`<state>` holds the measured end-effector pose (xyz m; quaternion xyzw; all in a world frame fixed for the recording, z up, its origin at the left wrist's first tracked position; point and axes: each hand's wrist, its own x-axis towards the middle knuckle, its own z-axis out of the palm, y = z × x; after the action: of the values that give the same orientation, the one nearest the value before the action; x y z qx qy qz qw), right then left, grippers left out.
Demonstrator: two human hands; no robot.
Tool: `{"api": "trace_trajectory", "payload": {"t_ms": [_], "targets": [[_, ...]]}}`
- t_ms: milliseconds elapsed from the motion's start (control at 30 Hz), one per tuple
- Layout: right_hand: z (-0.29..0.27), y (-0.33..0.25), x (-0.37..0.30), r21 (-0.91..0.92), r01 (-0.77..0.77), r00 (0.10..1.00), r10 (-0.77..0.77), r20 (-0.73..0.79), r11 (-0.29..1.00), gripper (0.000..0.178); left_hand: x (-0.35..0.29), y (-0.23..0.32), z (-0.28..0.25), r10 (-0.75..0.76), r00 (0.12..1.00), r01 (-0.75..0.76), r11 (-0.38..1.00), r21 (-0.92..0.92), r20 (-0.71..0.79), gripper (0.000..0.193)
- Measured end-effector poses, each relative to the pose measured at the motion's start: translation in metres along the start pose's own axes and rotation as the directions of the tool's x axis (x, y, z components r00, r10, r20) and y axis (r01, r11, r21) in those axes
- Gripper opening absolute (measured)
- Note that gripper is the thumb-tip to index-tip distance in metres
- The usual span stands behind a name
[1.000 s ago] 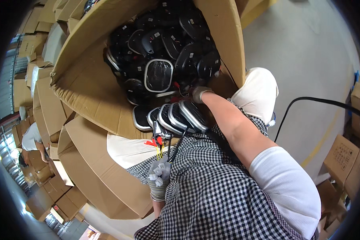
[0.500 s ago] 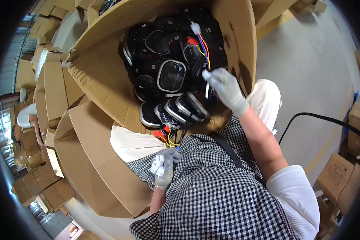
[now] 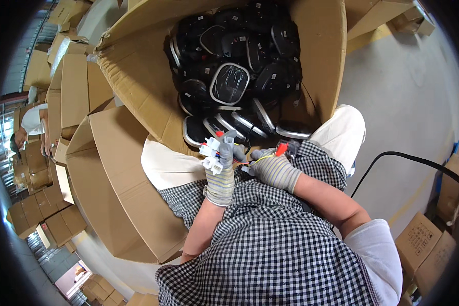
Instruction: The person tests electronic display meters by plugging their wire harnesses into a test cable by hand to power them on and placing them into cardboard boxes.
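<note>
My gloved left hand [image 3: 220, 178] is closed around a bunch of white plug connectors [image 3: 210, 148] with coloured wires. Beside it, my gloved right hand [image 3: 276, 171] grips a wire harness with a yellow wire [image 3: 262, 158] and a red connector [image 3: 281, 149]. The wires run between both hands, and the fingertips are close together, partly hidden. Just beyond my hands, several black housings with silver rims [image 3: 229, 84] fill an open carton [image 3: 137, 92]. A row of them leans near its front edge.
To the left stand open carton flaps [image 3: 132, 168] and stacked boxes [image 3: 74, 97]. A person in a white top [image 3: 35, 120] is bent over boxes at the far left. A black curved bar [image 3: 408, 154] arcs over the grey floor at right. More boxes [image 3: 418, 237] lie lower right.
My right hand has come down from above the carton's right side, bringing the wire harness beside my left hand. My left hand has moved up and forward, still holding the white connectors.
</note>
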<state>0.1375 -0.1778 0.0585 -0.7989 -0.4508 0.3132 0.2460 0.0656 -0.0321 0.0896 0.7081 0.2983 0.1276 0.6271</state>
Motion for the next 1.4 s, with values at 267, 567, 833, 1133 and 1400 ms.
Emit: {"api": "trace_trajectory", "payload": {"t_ms": [267,567,833,1133,1400], "targets": [[-0.064,-0.016,-0.026,0.898,-0.23,0.97,0.165,0.18,0.375,0.028,-0.017,-0.006,-0.022,-0.068,0.957,0.047,0.996,0.078,0.282,0.049],[-0.036,0.003,-0.007,0.894,-0.425,0.887,-0.13,0.442,0.143,0.03,-0.042,0.005,-0.027,-0.045,0.926,-0.006,0.991,0.133,0.376,0.026],[0.002,0.013,0.007,0.876,-0.476,0.817,-0.326,0.475,0.082,0.033,-0.05,-0.015,-0.045,-0.094,0.903,-0.085,0.917,0.389,0.419,0.029],[0.007,0.024,0.011,0.892,-0.451,0.817,-0.396,0.42,0.015,0.024,-0.047,-0.013,-0.041,-0.11,0.904,-0.112,0.872,0.477,0.414,0.029],[0.007,0.026,0.013,0.905,-0.418,0.828,-0.374,0.418,0.086,0.031,-0.045,-0.01,-0.039,-0.094,0.893,-0.159,0.849,0.505,0.44,0.027]]}}
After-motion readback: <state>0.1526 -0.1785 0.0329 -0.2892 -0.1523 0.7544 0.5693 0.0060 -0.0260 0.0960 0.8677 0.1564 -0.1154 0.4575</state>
